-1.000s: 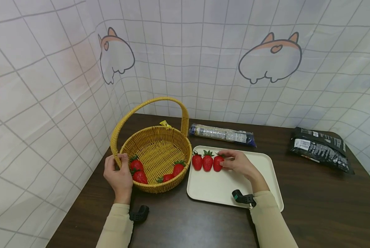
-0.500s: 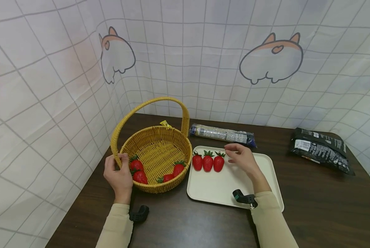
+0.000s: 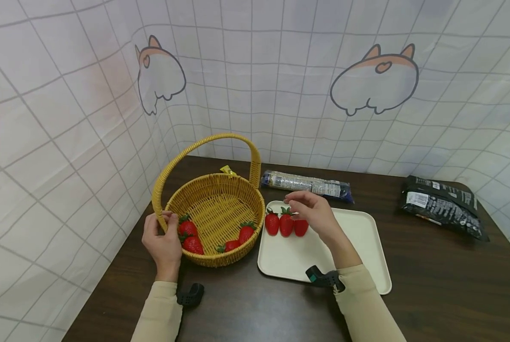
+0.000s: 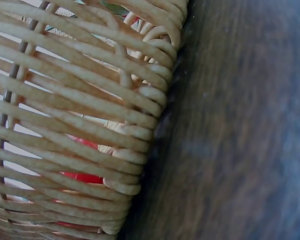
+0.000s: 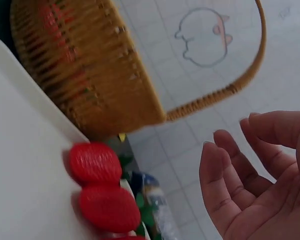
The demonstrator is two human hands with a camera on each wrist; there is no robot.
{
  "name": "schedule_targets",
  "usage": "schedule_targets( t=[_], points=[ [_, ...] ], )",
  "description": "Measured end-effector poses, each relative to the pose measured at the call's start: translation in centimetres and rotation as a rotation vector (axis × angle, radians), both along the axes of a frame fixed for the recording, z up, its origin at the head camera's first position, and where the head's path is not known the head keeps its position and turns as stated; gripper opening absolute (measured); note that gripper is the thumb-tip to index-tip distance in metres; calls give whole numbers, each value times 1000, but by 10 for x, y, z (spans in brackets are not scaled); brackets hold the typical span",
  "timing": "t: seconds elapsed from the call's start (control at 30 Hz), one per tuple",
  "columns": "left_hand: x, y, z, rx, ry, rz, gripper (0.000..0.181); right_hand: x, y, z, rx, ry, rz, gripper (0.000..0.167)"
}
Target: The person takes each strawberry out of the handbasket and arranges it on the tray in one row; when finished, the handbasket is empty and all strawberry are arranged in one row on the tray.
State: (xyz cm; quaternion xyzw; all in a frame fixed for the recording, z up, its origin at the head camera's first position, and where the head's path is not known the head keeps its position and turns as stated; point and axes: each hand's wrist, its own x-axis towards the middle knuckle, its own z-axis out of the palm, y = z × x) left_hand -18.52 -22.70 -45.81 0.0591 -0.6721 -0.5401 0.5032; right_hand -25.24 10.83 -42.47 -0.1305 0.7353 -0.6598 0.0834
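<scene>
A yellow wicker basket (image 3: pixel 220 190) with a tall arched handle stands at the left, several strawberries (image 3: pixel 193 244) lying along its near side. My left hand (image 3: pixel 164 242) grips the base of the handle at the basket's left rim. In the left wrist view, woven basket wall (image 4: pixel 80 110) fills the left half, and red shows through the gaps. Three strawberries (image 3: pixel 286 225) lie in a row on the white tray (image 3: pixel 289 261). Above the rightmost one hovers my right hand (image 3: pixel 316 216), fingers loosely bent and holding nothing; in the right wrist view its fingers (image 5: pixel 217 172) are apart from the fruit.
Behind the tray lies a long clear-and-blue packet (image 3: pixel 307 184). A black printed bag (image 3: pixel 443 206) is at the right of the dark wooden table (image 3: pixel 233 308). A white gridded curtain (image 3: pixel 289 95) hangs behind and along the left.
My right hand has let go of the rightmost strawberry on the tray, lifted away, then moved left above the row. My left hand has stayed on the basket handle.
</scene>
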Motion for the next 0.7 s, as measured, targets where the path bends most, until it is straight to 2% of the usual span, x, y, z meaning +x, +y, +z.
schedule_targets(
  t=[0.13,0.3,0.43,0.57,0.7],
  points=[
    [-7,-8,-13,4,6,-1,21,7,-20,2,9,39,53,28],
    [-7,-10,-15,-3,17,-4,23,17,-53,1,81,138,151,25],
    [-7,-9,-15,-2,6,0,21,18,-79,-1,109,240,238,22],
    [-5,-4,-10,11,-13,9,16,16,-103,-1,202,332,308,19],
    [3,6,5,-7,-35,19,16,5,-119,-3,353,394,395,19]
  ],
)
